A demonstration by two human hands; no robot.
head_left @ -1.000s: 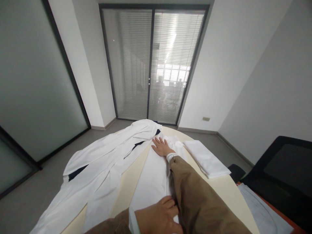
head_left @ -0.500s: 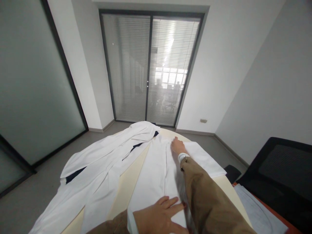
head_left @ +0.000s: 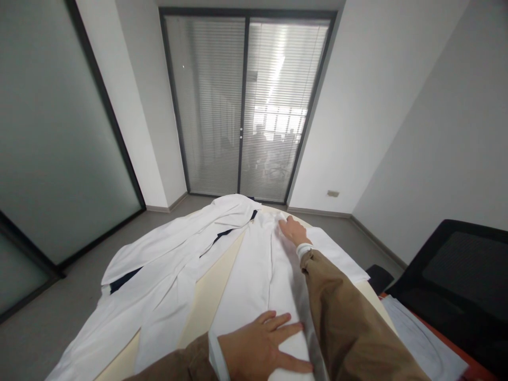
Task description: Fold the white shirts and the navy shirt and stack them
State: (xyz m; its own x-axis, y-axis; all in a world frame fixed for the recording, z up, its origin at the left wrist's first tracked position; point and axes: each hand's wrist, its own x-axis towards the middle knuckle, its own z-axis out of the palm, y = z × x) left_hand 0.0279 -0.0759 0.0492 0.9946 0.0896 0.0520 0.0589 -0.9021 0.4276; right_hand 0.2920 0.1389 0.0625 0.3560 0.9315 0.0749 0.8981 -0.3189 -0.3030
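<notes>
A long white garment (head_left: 250, 270) lies spread lengthwise over the round table (head_left: 210, 286). My left hand (head_left: 265, 344) rests palm down on its near part, fingers spread apart. Farther off, my right hand (head_left: 294, 230) is at the garment's far end, with its fingers closed on the white cloth there; the fingertips are partly hidden. A shaded fold of the cloth runs beside my right forearm, and a white flap extends to the right beyond it. On the left, more white cloth (head_left: 166, 264) with dark navy patches lies in loose wrinkles and hangs over the table edge.
A black mesh chair (head_left: 464, 275) stands at the right. Beside it, a white sheet with faint lines (head_left: 420, 338) lies on an orange-red surface. Glass doors with blinds (head_left: 242, 106) are beyond the table, and a frosted glass panel (head_left: 59, 132) is at the left.
My right hand has shifted slightly to the right, and the fold by its forearm has moved with it. My left hand stays flat on the cloth, its fingers a little farther right.
</notes>
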